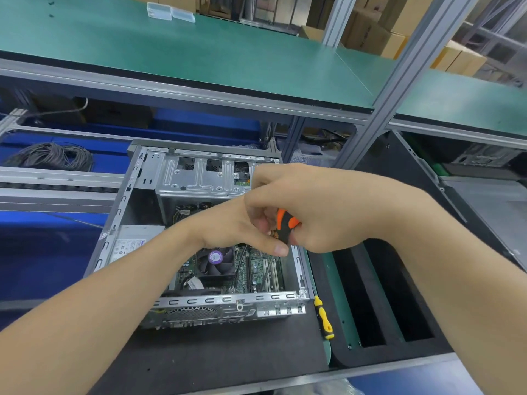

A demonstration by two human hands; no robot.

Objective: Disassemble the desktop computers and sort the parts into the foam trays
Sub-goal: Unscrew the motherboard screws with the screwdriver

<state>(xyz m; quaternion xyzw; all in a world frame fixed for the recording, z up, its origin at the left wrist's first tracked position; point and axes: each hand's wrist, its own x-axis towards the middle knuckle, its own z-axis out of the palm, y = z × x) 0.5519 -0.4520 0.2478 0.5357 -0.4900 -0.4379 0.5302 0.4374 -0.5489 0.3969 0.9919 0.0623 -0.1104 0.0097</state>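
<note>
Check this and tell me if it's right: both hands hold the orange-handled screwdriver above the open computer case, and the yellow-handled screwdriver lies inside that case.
One detail is wrong. The yellow-handled screwdriver lies outside the computer case, on the mat beside its right wall. The head view shows this. The left hand and right hand do hold the orange-handled screwdriver above it.

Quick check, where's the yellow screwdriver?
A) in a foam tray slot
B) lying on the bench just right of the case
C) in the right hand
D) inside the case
B: the yellow screwdriver lies on the bench beside the near right corner of the case, untouched; the right hand grips the orange screwdriver.
</note>
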